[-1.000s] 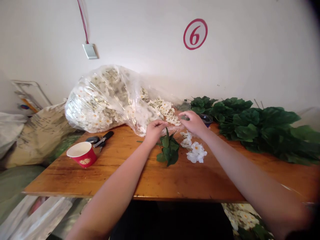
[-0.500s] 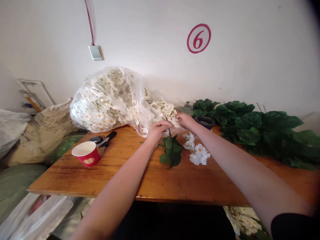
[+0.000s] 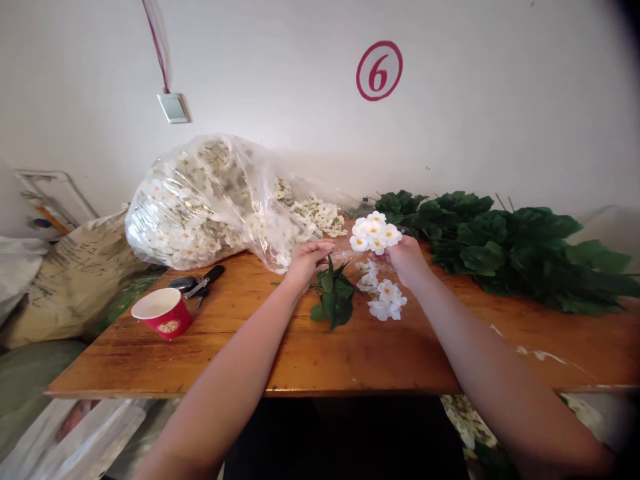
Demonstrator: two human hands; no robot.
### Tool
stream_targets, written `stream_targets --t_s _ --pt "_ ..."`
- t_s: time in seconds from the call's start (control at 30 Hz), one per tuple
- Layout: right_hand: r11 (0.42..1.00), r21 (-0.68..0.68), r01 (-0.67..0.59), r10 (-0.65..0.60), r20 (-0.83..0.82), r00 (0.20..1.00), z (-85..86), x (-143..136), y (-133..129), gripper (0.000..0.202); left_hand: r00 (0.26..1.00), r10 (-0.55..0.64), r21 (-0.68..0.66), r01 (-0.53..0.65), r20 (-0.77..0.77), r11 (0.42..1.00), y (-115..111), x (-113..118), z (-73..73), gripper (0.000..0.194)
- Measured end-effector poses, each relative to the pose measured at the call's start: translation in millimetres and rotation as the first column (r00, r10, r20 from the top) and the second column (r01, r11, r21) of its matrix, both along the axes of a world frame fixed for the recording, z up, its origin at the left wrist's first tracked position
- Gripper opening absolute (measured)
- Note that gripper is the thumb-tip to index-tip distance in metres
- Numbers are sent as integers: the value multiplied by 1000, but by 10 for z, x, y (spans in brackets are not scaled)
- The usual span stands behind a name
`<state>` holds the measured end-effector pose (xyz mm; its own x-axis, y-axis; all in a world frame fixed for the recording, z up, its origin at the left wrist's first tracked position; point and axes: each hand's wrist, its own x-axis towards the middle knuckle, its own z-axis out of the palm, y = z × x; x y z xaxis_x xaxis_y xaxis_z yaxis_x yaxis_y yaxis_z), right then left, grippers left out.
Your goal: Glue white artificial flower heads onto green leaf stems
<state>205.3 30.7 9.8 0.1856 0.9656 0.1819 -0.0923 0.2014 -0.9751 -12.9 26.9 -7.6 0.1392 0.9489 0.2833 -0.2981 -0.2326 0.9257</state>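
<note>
My right hand (image 3: 406, 259) holds a cluster of white artificial flowers (image 3: 375, 233) with yellow centres, raised above the table. To its left, my left hand (image 3: 306, 264) is closed in a pinch, and whatever lies between the fingertips is too small to make out. Green artificial leaves (image 3: 334, 297) show just below those fingers, with a bit of stem sticking out left of the wrist. Beside the leaves, between my hands, are more white flowers (image 3: 387, 300). Behind my left hand lies a clear plastic bag (image 3: 200, 200) full of white flowers, some spilling from its right end.
A red paper cup (image 3: 163, 315) and keys with a black fob (image 3: 200, 285) are on the wooden table (image 3: 215, 363) at left. Dark green leaf bunches (image 3: 505, 247) cover the back right. Stuffed sacks (image 3: 75, 273) stand left of the table, against the wall.
My right hand has come back from the loose flowers by the bag with a white flower cluster in it. My left hand keeps its pinch near the leaves. The view has shifted slightly.
</note>
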Motion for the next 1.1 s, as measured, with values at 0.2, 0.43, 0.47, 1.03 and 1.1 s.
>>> stream_targets --t_s 0.2,0.43,0.47,1.03,1.1 --pt "978 -118 -173 137 -269 953 0 53 -25 19 996 67 194 -54 -63 980 -62 42 90 9" --pt "983 -113 -142 106 -280 954 21 108 -12 13 976 70 272 -12 -206 962 -150 100 170 12" --pt "986 -110 -128 94 -274 957 31 121 -13 14 971 73 279 -6 -229 960 -164 108 174 13" --pt "993 -66 -101 94 -97 991 90 216 -65 16 749 289 569 140 -596 811 -410 189 314 14" --pt "991 -85 -99 98 -19 995 104 248 -68 19 661 289 587 284 -693 758 -443 206 323 9"
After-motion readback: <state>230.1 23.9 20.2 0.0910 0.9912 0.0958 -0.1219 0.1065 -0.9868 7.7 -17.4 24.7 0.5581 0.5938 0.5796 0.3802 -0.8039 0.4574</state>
